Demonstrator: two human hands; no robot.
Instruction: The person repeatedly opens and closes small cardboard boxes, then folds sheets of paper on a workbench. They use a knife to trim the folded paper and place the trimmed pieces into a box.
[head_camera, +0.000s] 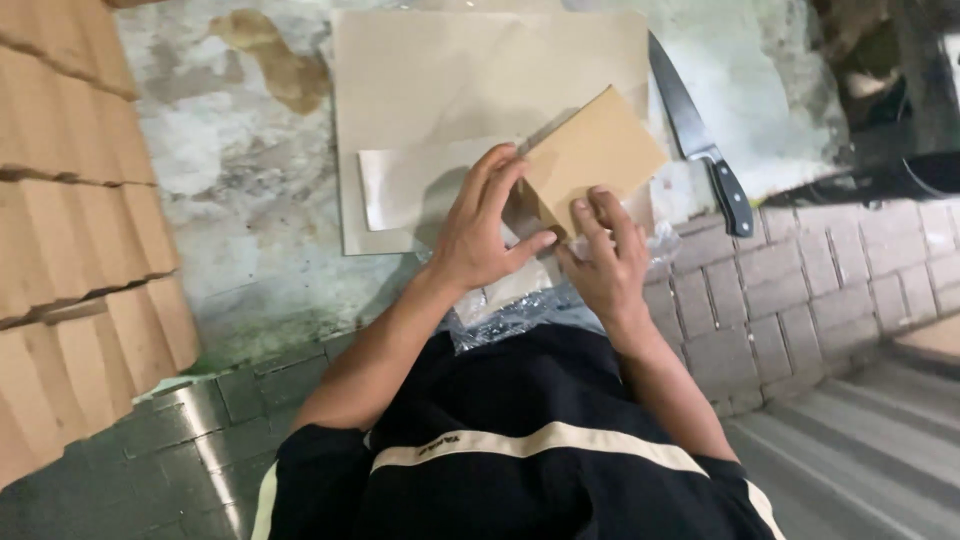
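Brown paper envelope (600, 150) held up at a tilt, just above a larger sheet of pale brown paper (440, 80) spread flat on the floor (230, 190). Left hand (485, 225) curled over the envelope's near left edge, fingers on top and thumb pressing beneath. Right hand (605, 255) gripping the lower corner, fingertips (590, 210) flat on the paper. Smaller pale sheet (420, 185) lying on the big one, partly hidden behind the left hand. Crinkled clear plastic (520, 315) bunched under the wrists, against the black shirt. Black-handled knife (700, 130) resting to the right, well apart from both hands. Stacks of brown paper bundles (70, 230) piled along the left. Grey paving bricks (780, 290) at the right.
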